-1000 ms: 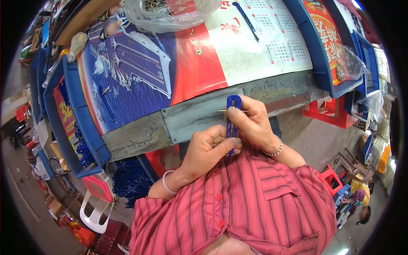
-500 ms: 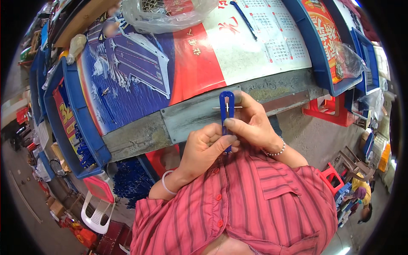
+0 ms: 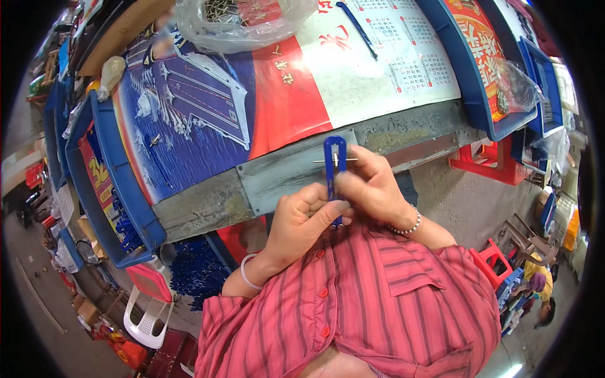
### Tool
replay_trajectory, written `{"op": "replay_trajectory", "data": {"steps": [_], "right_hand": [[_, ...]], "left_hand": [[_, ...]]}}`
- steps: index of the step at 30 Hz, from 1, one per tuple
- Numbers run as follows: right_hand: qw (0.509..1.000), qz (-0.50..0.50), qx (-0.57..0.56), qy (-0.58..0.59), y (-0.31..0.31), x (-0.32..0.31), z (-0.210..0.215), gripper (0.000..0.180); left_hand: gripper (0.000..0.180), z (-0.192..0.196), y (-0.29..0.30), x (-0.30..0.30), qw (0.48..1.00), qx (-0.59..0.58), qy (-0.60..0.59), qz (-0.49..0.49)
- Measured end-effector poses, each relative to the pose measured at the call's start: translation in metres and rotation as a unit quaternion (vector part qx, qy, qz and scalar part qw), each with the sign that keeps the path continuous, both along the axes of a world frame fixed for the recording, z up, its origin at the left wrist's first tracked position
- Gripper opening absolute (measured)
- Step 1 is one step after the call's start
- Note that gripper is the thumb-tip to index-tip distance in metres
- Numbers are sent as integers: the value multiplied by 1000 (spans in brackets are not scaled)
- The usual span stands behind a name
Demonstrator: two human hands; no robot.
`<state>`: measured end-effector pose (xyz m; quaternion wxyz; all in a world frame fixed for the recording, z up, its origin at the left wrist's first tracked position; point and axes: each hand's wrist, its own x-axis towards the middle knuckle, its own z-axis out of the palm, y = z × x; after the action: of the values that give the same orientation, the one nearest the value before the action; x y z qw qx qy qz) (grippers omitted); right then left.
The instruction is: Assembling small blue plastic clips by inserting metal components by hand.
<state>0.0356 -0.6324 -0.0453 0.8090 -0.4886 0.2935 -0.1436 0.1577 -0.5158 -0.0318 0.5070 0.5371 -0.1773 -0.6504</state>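
My left hand (image 3: 301, 222) pinches the lower end of a slim blue plastic piece (image 3: 329, 165) between thumb and fingers. The piece stands upright before my shirt, its looped top over the table's front edge. A thin metal cross-shaped pin (image 3: 336, 160) sits in its slot, its arms sticking out on both sides. My right hand (image 3: 373, 192) is close against the piece's right side, fingers curled and thumb beside the slot. Motion smears those fingertips, so their grip is unclear.
A clear plastic bag (image 3: 242, 31) of metal pins lies at the table's back. Another blue strip (image 3: 358, 30) rests on the printed sheet. Blue trays (image 3: 120, 170) flank the table. Below are a blue heap (image 3: 198, 271), a red stool (image 3: 488, 164) and a white chair (image 3: 148, 318).
My right hand has shifted down slightly, its index finger leaving the looped top for beside the pin's right arm. My left hand keeps its hold on the blue piece.
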Motion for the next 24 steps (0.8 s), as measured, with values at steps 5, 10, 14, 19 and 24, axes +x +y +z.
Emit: {"op": "replay_trajectory", "data": {"steps": [5,10,14,19,24], "right_hand": [[996,35,-77,30,-2,-11,-5,17],[998,54,-23,28,-6,-11,10,17],[999,40,14,7,-8,-10,14,15],[998,31,61,15,-12,-11,8,17],[997,2,77,-7,-16,-7,6,18]], "left_hand": [[16,-1,-3,8,995,-22,-100,6],[19,7,-14,11,987,-36,-152,38],[18,10,-21,11,994,-65,-79,47],[19,6,-28,12,996,-69,-43,44],[21,9,-39,15,994,-86,-58,45]]}}
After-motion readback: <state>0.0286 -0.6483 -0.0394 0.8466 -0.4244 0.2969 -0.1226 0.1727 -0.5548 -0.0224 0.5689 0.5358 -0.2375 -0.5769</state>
